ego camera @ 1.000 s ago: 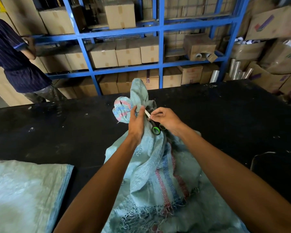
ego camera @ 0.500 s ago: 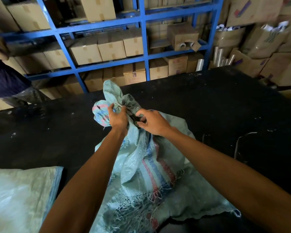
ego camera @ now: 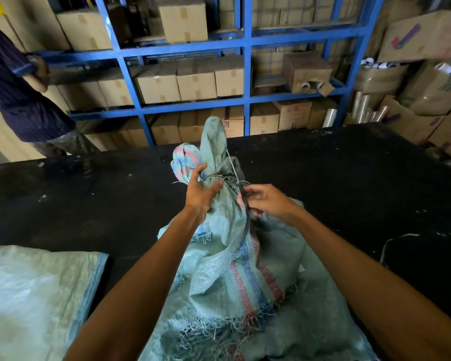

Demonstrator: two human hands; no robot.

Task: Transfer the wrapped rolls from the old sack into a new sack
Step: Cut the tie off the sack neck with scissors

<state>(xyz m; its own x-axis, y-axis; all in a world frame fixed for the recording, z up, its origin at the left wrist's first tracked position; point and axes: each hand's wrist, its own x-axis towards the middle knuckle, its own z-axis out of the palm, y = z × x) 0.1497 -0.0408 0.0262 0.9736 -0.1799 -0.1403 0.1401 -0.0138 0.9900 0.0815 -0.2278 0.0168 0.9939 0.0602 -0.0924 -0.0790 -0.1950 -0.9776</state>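
The old sack (ego camera: 235, 256) in the middle was still tied, left hand (ego camera: 199, 194) gripping its neck, right hand (ego camera: 267, 201) pinching the string (ego camera: 229, 178); no rolls showed.

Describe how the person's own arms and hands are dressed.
Both forearms are bare all the way to the bottom edge of the picture, with no sleeves in view. The left hand and right hand wear no gloves, and no watch, ring or band shows.
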